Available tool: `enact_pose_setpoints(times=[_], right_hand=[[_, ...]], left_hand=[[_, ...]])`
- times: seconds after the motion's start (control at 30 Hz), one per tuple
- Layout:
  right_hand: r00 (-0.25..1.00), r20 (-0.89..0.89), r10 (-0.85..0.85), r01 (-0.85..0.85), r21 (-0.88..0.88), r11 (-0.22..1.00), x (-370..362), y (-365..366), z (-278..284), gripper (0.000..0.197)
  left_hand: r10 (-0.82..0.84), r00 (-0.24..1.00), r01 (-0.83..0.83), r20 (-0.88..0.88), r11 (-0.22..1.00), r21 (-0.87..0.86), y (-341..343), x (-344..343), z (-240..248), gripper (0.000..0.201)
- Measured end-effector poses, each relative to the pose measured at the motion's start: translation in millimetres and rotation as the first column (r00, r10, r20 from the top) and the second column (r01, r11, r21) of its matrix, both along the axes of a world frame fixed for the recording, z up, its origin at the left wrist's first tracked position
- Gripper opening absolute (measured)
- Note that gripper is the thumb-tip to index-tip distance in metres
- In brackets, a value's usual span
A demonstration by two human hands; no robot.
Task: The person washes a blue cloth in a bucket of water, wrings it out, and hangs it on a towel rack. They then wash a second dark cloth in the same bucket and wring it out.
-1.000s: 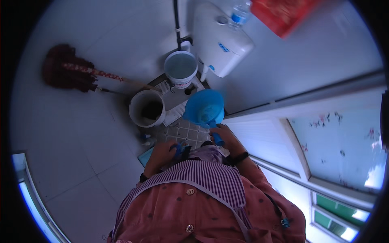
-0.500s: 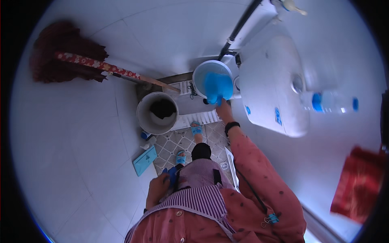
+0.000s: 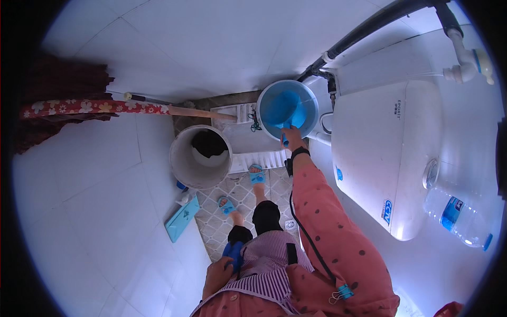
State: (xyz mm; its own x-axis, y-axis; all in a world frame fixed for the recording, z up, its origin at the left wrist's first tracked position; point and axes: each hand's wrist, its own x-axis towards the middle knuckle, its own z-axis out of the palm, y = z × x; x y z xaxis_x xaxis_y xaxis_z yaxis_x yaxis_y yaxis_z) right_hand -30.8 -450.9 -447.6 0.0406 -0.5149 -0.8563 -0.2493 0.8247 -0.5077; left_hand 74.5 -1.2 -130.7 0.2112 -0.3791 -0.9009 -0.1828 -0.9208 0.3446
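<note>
My right hand (image 3: 293, 138) is closed round the handle of a blue plastic dipper (image 3: 297, 113). The dipper's bowl sits within the mouth of a pale blue bucket (image 3: 315, 103), beside a squat toilet (image 3: 259, 161). How deep the dipper reaches, and whether water fills it, I cannot make out. At my lap, my left hand (image 3: 217, 273) is closed on a blue thing (image 3: 234, 253) next to my left knee; its kind is unclear, and some of the fingers are hidden.
A white bucket (image 3: 179, 169) with something dark inside stands left of the toilet. A flower-patterned mop handle (image 3: 132, 108) slants in from the left wall. Right are a white water tank (image 3: 369, 153), a pipe (image 3: 364, 34) and a plastic bottle (image 3: 467, 222). A turquoise box (image 3: 181, 219) leans left.
The view has shifted, bringing the tank and bucket closer. The dipper now sits more inside the bucket's mouth, where before it overlapped the near rim. My left foot has moved slightly left.
</note>
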Motion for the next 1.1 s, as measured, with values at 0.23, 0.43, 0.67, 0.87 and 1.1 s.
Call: enact_pose_setpoints(times=[0.23,0.43,0.67,0.87,1.1], right_hand=[[0.765,0.515,-0.387,0.314,0.227,0.922,-51,39,17,0.045],[0.722,0.616,-0.315,0.249,0.193,0.949,-79,86,46,0.070],[0.800,0.595,-0.077,0.012,0.112,0.994,-78,132,125,0.073],[0.753,0.657,0.000,-0.245,0.281,0.928,-41,197,151,0.064],[0.645,0.722,-0.250,-0.351,0.571,0.742,26,272,109,0.046]], left_hand=[[-0.002,1.000,0.001,0.005,0.999,0.046,1,3,1,0.029],[-0.032,0.999,0.032,0.005,0.998,0.054,11,6,-2,0.029],[-0.078,0.997,0.079,0.017,0.995,-0.058,28,0,-4,0.031],[-0.071,0.995,0.078,0.065,0.991,-0.111,38,-3,3,0.029],[0.008,0.998,-0.004,0.056,0.998,-0.067,51,-6,9,0.029]])
